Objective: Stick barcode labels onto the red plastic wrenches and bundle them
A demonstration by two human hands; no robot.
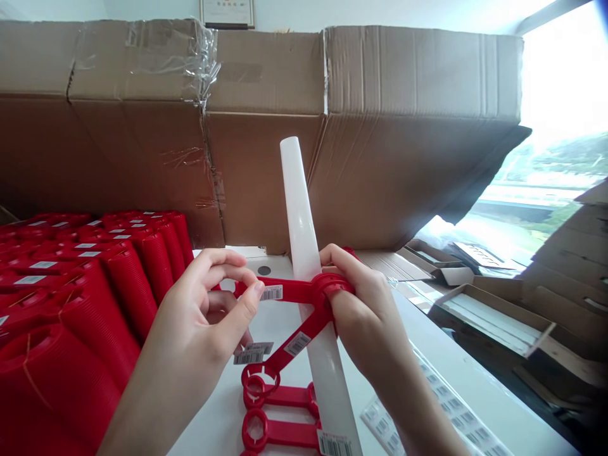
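My left hand (pixel 204 323) is closed, thumb and index finger pinching the left end of a red plastic piece (pixel 297 291) beside its barcode label. A loose-looking barcode label (pixel 253 353) shows by its lower fingers. My right hand (pixel 365 310) wraps round the ringed ends of the red pieces, near the white tube (pixel 300 209). One more red piece (pixel 285 354) slants down to the left from that hand, a label on its bar. Below, further red pieces (pixel 289 433) with rings lie on the white table by the tube.
Stacked red pieces (pixel 128 285) fill the left side. Large cardboard boxes (pixel 266 158) stand behind the white table (pixel 456 373). Barcode label sheets (pixel 446 396) lie at the right, with an open carton (pixel 494 316) beyond.
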